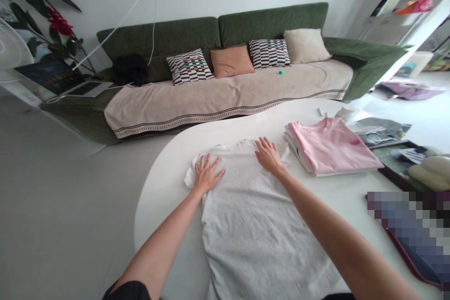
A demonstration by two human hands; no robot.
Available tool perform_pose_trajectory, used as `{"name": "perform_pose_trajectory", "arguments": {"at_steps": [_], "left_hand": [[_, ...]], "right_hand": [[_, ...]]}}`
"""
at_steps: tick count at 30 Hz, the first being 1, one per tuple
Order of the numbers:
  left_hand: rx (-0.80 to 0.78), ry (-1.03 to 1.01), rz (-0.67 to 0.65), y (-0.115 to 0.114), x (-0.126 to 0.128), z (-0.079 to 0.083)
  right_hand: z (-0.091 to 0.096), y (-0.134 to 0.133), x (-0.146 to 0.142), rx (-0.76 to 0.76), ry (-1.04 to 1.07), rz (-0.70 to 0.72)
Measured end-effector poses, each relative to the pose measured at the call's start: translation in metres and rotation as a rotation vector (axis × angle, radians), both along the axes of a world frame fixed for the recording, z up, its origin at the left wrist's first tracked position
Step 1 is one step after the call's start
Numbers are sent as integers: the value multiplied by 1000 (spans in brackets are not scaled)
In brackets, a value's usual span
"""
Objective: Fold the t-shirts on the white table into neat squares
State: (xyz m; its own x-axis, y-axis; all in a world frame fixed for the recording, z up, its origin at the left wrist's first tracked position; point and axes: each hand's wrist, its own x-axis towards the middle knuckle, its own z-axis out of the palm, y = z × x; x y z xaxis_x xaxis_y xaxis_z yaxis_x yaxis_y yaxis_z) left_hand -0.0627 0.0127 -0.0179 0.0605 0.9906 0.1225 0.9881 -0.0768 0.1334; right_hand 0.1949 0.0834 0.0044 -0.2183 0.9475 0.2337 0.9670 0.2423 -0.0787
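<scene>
A light grey T-shirt (253,229) lies spread out on the white oval table (158,197), slightly wrinkled, its neck end away from me. My left hand (206,176) rests flat near the shirt's left shoulder, fingers spread. Near the right shoulder, my right hand (267,154) lies flat on the cloth with its fingers stretched out. Part of the right side of the shirt is hidden under my right forearm. Just right of the shirt sits a stack of folded shirts with a pink T-shirt (332,145) on top.
Right of the stack are a crumpled plastic bag (381,130) and a dark tray (393,168) holding several items. A dark blue case (415,243), partly pixelated, lies at the right edge. Beyond the table stands a green sofa (161,37) with cushions; a laptop (86,89) sits on its left arm.
</scene>
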Motion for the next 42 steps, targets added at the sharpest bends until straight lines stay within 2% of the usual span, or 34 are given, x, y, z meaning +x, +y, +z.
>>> {"name": "perform_pose_trajectory", "arguments": {"at_steps": [1, 3, 7, 11, 16, 20, 22, 25, 27, 29, 31, 33, 36, 39, 42], "left_hand": [[2, 1, 4, 0, -1, 0], [-5, 3, 20, 2, -3, 0], [-64, -5, 63, 16, -15, 5], [-88, -21, 41, 32, -29, 5], [-25, 5, -7, 42, -36, -2], [-67, -1, -67, 47, -26, 9], [-49, -33, -86, 38, -12, 18], [43, -78, -149, -1, 15, 26], [40, -70, -222, -38, 30, 23], [4, -36, -253, -70, 37, 16], [-12, -2, -225, -90, 36, 9], [-11, 17, -189, -96, 29, 5], [-22, 26, -189, -93, 17, 5], [-47, 22, -194, -89, 11, 9], [-85, 17, -173, -91, 15, 18]], "right_hand": [[-7, -1, -2, -55, -21, 4], [-20, -2, 1, -122, -35, -77], [-32, 6, 24, -146, -46, -182], [-33, 16, 37, -137, -53, -189], [-34, 24, 38, -131, -23, -168], [-16, 24, 28, -167, 12, -117], [-2, 11, 21, -137, 25, -83], [7, -32, 11, -52, 16, 18], [1, -69, 10, -43, 7, 85], [-12, -101, 16, -72, 1, 93], [-25, -121, 28, -102, -1, 74], [-33, -127, 41, -109, 0, 58], [-34, -121, 58, -113, -9, 57], [-25, -117, 61, -137, -20, 67], [-11, -126, 50, -172, -13, 88]]}}
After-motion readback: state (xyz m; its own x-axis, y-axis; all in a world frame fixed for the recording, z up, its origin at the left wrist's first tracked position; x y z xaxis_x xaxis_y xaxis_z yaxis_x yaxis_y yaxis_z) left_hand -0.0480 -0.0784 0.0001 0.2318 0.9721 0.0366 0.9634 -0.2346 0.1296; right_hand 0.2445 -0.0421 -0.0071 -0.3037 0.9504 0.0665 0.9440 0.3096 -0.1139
